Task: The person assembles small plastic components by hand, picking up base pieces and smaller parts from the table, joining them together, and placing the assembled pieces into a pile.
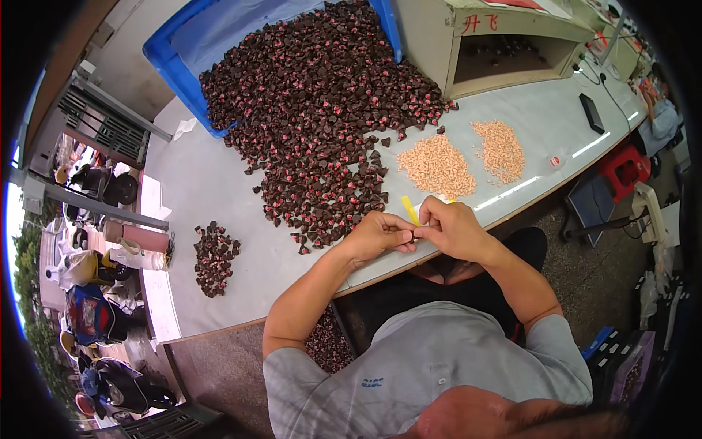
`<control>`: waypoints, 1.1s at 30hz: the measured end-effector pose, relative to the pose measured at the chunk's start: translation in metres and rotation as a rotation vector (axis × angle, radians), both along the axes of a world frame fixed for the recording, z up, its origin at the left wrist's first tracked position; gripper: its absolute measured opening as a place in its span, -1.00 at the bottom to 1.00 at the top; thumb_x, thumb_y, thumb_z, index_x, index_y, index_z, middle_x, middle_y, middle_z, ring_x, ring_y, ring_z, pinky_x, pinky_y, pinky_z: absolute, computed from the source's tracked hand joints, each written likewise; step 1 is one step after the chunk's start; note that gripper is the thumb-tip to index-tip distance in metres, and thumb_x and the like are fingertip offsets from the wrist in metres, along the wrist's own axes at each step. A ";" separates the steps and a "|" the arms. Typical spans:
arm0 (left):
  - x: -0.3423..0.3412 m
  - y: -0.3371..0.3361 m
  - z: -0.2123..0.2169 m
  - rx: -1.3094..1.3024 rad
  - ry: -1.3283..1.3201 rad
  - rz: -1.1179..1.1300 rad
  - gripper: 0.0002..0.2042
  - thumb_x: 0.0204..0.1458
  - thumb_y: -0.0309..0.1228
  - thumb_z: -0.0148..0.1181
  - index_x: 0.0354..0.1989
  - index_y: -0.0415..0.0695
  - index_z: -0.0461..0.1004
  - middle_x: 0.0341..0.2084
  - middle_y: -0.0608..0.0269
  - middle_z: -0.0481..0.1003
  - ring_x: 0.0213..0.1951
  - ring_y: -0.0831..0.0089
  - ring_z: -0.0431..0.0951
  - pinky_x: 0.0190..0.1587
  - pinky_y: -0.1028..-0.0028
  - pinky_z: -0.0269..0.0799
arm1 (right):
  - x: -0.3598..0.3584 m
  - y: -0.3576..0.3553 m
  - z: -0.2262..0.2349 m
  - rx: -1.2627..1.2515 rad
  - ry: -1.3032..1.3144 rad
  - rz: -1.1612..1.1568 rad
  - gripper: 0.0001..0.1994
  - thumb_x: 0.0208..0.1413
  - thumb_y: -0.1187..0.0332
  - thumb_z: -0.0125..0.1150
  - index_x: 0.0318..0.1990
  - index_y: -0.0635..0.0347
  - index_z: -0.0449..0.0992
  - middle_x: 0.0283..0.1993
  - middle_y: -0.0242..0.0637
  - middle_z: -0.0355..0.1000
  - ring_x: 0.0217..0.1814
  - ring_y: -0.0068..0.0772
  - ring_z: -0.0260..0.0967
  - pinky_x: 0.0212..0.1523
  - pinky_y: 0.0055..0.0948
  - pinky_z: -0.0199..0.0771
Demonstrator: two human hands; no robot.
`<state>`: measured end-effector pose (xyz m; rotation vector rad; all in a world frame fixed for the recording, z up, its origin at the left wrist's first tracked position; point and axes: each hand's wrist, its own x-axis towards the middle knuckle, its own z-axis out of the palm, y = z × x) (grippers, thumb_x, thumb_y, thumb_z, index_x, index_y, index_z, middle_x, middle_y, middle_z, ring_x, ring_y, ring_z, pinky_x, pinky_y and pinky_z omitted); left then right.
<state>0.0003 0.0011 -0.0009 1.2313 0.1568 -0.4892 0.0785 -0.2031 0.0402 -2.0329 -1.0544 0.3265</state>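
Left hand point(382, 235) and right hand point(455, 230), both pinching one small, dark, perhaps plastic piece point(414, 236) between them; two tabletop heaps of knobby black-and-pink parts point(314, 80), eleven and nine o'clock; two grainy beige piles point(437, 167) around one.

Pale wall point(139, 77) beyond a grey-topped worktable point(175, 194), speckled floor point(227, 358), red stool point(627, 173) at right, daylight point(10, 219) at far left.

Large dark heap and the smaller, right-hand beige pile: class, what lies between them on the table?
The larger beige pile lies between the dark heap and the smaller beige pile, as the head view shows.
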 end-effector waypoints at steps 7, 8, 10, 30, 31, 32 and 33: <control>-0.002 0.002 0.000 0.041 -0.018 -0.043 -0.78 0.11 -0.48 0.24 -0.12 -0.34 0.55 -0.32 0.09 0.60 -0.30 0.48 0.61 -0.19 0.56 0.54 | 0.003 0.002 0.009 0.004 -0.029 0.095 -0.80 0.03 0.36 0.32 -0.29 0.13 0.39 -0.57 -0.36 0.42 -0.57 -0.37 0.38 -0.51 -0.42 0.31; -0.002 0.002 0.000 0.027 -0.016 -0.038 -0.79 0.13 -0.48 0.22 -0.12 -0.35 0.55 -0.28 0.09 0.60 -0.28 0.48 0.60 -0.20 0.57 0.52 | 0.004 -0.003 0.005 0.013 -0.030 0.080 -0.80 0.03 0.36 0.32 -0.29 0.13 0.39 -0.57 -0.36 0.42 -0.57 -0.37 0.38 -0.51 -0.42 0.31; 0.002 0.000 0.003 0.021 -0.042 -0.039 -0.78 0.12 -0.46 0.22 -0.12 -0.34 0.55 -0.23 0.11 0.60 -0.28 0.50 0.60 -0.21 0.58 0.51 | 0.012 -0.017 -0.011 0.389 0.356 -0.114 -0.87 0.07 0.47 0.26 -0.29 0.17 0.40 -0.57 -0.48 0.35 -0.56 -0.68 0.28 -0.51 -0.60 0.21; -0.096 0.159 0.020 1.904 -0.551 0.806 -0.66 0.02 -0.42 0.25 0.00 -0.18 0.46 -0.24 0.12 0.57 0.00 0.12 0.47 0.00 0.24 0.36 | 0.050 -0.052 -0.071 0.553 -0.027 -0.451 -0.94 0.16 0.51 0.17 -0.27 0.26 0.41 -0.61 -0.55 0.23 -0.56 -0.80 0.09 -0.56 -0.66 0.07; -0.105 0.173 0.013 1.909 -0.552 0.802 -0.66 0.02 -0.42 0.25 0.00 -0.18 0.46 -0.24 0.12 0.57 0.00 0.12 0.47 0.00 0.24 0.36 | 0.050 -0.053 -0.071 0.533 -0.039 -0.441 -0.94 0.16 0.51 0.17 -0.27 0.26 0.41 -0.61 -0.55 0.23 -0.57 -0.80 0.09 -0.56 -0.66 0.07; -0.115 0.185 0.008 2.052 -0.496 0.744 -0.66 0.02 -0.43 0.24 0.00 -0.18 0.46 -0.24 0.13 0.57 0.05 0.10 0.42 0.04 0.19 0.32 | 0.051 -0.052 -0.071 0.514 -0.050 -0.429 -0.94 0.16 0.51 0.18 -0.28 0.27 0.41 -0.61 -0.55 0.23 -0.57 -0.80 0.09 -0.56 -0.66 0.08; -0.123 0.193 0.004 2.189 -0.439 0.680 -0.66 0.02 -0.43 0.22 0.00 -0.18 0.46 -0.25 0.13 0.57 0.11 0.09 0.37 0.09 0.15 0.27 | 0.051 -0.053 -0.071 0.517 -0.047 -0.430 -0.94 0.16 0.51 0.18 -0.28 0.27 0.41 -0.61 -0.55 0.23 -0.57 -0.80 0.09 -0.56 -0.66 0.08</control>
